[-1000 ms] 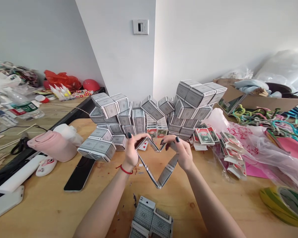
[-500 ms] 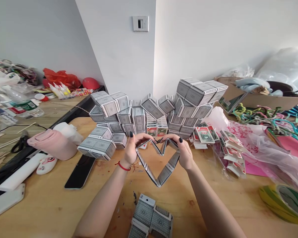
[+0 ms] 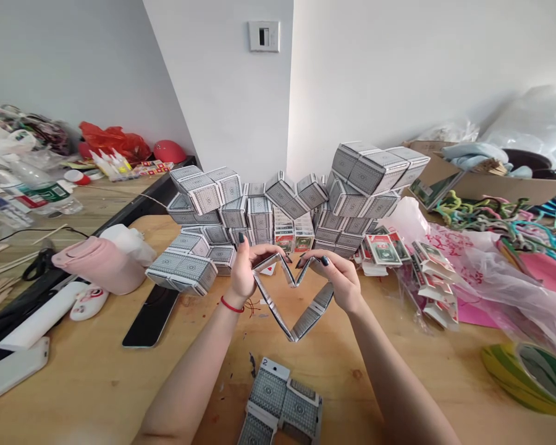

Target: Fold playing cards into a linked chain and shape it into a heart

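Between both hands a heart-shaped frame of folded playing cards (image 3: 312, 311) is held up above the table, its point facing down toward me. My left hand (image 3: 250, 266) grips its upper left lobe, thumb raised and fingers curled behind. On the upper right lobe, my right hand (image 3: 340, 277) pinches with thumb and fingers. Below, near the table's front edge, lies a joined piece of card-back blocks (image 3: 282, 405), one corner marked "2". Beyond the hands stand stacked structures of card blocks (image 3: 201, 191), with more stacked blocks (image 3: 370, 170) on the right.
Left are a black phone (image 3: 152, 316), a pink bottle (image 3: 99, 264), a white roll (image 3: 41, 316) and a white mouse (image 3: 89, 303). Opened card boxes (image 3: 435, 281), a plastic bag (image 3: 486, 278) and green-yellow tape (image 3: 530, 377) lie right. A cardboard box (image 3: 514, 188) stands behind.
The right thumb has come down onto the heart's upper right lobe, where it was raised before. The heart has shifted slightly up in view; both hands still hold it.
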